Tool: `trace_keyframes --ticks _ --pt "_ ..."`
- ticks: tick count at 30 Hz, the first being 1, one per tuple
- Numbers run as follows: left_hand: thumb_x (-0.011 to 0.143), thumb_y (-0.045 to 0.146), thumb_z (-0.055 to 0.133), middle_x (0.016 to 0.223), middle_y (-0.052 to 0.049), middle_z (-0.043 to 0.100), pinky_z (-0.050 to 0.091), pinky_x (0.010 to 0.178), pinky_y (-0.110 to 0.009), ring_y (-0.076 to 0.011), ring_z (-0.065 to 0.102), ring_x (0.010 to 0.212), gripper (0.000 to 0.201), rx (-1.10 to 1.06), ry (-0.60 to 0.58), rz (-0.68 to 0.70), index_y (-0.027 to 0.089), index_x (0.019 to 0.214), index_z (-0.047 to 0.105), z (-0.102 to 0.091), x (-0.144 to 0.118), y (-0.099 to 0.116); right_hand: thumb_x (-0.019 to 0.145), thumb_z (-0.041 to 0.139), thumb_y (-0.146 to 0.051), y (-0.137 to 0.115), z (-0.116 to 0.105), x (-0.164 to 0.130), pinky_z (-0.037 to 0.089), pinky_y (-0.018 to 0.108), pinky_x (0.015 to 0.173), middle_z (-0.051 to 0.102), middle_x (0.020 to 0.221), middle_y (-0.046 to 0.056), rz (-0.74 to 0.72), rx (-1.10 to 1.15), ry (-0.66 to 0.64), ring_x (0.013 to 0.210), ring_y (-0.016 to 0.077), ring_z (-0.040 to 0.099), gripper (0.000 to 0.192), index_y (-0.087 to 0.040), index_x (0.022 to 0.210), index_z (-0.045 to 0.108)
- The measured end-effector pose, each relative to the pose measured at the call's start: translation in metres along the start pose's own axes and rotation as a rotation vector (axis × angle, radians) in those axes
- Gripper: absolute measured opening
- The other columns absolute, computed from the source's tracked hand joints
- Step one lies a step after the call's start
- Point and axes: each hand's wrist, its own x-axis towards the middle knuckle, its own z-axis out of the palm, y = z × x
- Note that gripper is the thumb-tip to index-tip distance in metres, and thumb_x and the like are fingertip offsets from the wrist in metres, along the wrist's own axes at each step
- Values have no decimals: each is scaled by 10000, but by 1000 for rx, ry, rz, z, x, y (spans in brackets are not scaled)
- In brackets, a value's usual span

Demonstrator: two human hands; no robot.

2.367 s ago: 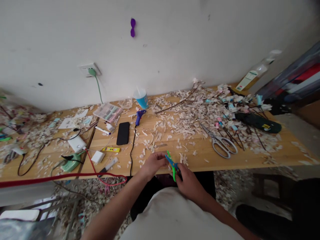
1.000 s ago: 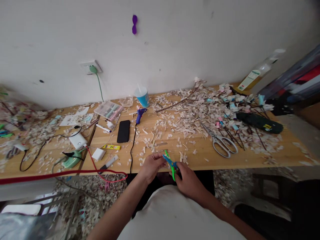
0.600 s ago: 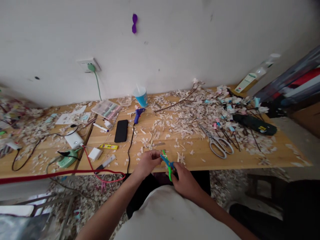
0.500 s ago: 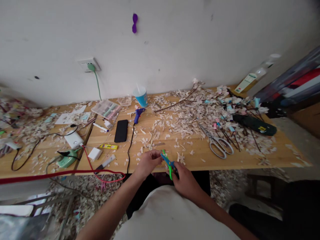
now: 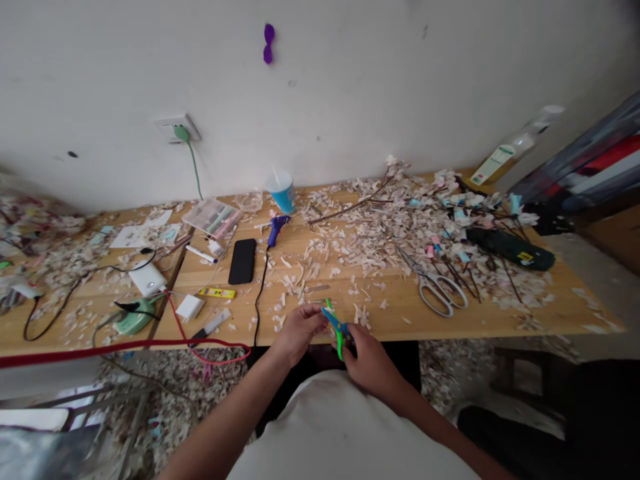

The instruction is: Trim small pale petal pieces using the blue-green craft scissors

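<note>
At the near edge of the wooden table (image 5: 480, 320), the person's two hands meet. The right hand (image 5: 371, 360) is curled around the handles of a small pair of blue and green scissors (image 5: 336, 327). The blades poke up just past its fingertips. The left hand (image 5: 299, 328) is pinched shut right beside the blades. I think it holds a tiny scrap, but the scrap is too small to see.

The left fingertips sit very close to the blades, so a quick snip could nick them. The hands also hang over the table edge, so a cut bit could drop to the floor and get lost in the scraps there.

Past the fingers, farther up the table, pale cut scraps (image 5: 370, 233) lie all over. Big metal scissors (image 5: 437, 285) lie off to the right of the right hand. A black phone (image 5: 243, 261) and a purple glue gun (image 5: 276, 229) lie beyond the left hand.

Near the wall stands a blue cup (image 5: 283, 191) with a straw in it. I cannot tell what else is inside. Beside it is a flat clear box (image 5: 213, 217) with pale strips in it.
</note>
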Motion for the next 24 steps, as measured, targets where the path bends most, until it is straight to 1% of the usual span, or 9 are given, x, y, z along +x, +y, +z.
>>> trace_keyframes --ticks 5,9,16,18,21,24 --pt "650 291 793 629 18 629 423 591 -197 -72 519 567 203 169 -26 93 133 752 716 -4 4 0 840 447 -144 0 1 2 417 317 814 612 943 93 16 4 0 897 222 564 133 -176 937 533" --pt "679 321 759 616 17 617 428 590 -211 -85 517 565 204 282 -53 116 134 746 712 -3 3 4 828 464 -152 1 2 2 417 321 813 614 954 101 18 2 1 902 228 562 146 -170 952 539" --pt "740 309 698 643 25 606 381 589 -211 -90 500 590 168 615 -178 169 148 787 707 -16 4 19 843 466 -185 2 -1 -2 419 317 811 616 952 100 8 -2 -16 910 228 571 119 -174 935 541" --pt "749 307 688 649 22 610 375 584 -214 -94 502 592 164 680 -188 184 151 797 703 -19 4 24 845 472 -196 1 -2 -2 420 314 802 616 944 94 6 -4 -21 897 225 572 107 -179 926 539" --pt "730 314 704 655 14 621 392 593 -220 -102 520 599 176 668 -184 178 152 798 698 -18 5 27 843 458 -179 1 -3 -3 420 318 803 614 938 94 5 -9 -22 895 227 572 114 -178 922 540" --pt "687 333 744 669 5 635 432 622 -229 -105 544 605 216 487 -153 114 147 785 694 -13 5 19 831 448 -150 2 -2 -2 420 325 814 612 954 107 11 -15 -15 908 234 570 150 -165 950 539"
